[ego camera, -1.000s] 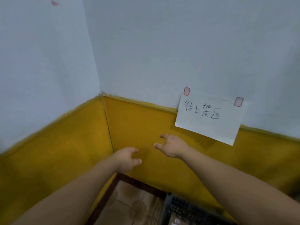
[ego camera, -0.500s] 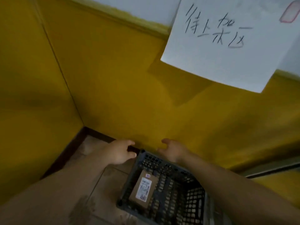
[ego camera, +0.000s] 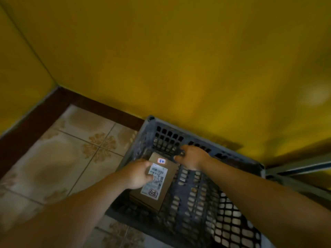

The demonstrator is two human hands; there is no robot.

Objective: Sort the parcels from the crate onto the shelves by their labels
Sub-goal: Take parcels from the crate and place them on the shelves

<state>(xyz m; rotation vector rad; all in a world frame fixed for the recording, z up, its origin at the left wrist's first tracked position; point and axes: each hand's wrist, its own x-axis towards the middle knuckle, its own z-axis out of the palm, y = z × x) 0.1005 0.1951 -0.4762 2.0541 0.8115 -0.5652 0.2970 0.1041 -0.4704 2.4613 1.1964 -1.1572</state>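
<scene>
A dark grey lattice crate (ego camera: 166,136) stands on the floor against the yellow wall. Inside it lies one brown cardboard parcel (ego camera: 171,173) with a white shipping label (ego camera: 157,183) and a small red-edged sticker (ego camera: 161,160) near its far end. My left hand (ego camera: 137,174) grips the parcel's left edge, thumb at the far corner and fingers curled over the label. My right hand (ego camera: 192,157) reaches to the parcel's far right corner with fingers spread; I cannot tell if it touches the box.
Patterned beige floor tiles (ego camera: 71,158) lie left of the crate, bordered by a dark brown skirting (ego camera: 35,119). The yellow wall (ego camera: 179,68) rises right behind the crate. A grey metal bar (ego camera: 295,167) of a frame runs off to the right.
My view has dropped from the wall sign down into the crate. Both hands have gone down into it; the left now grips the parcel and the right has reached its far corner.
</scene>
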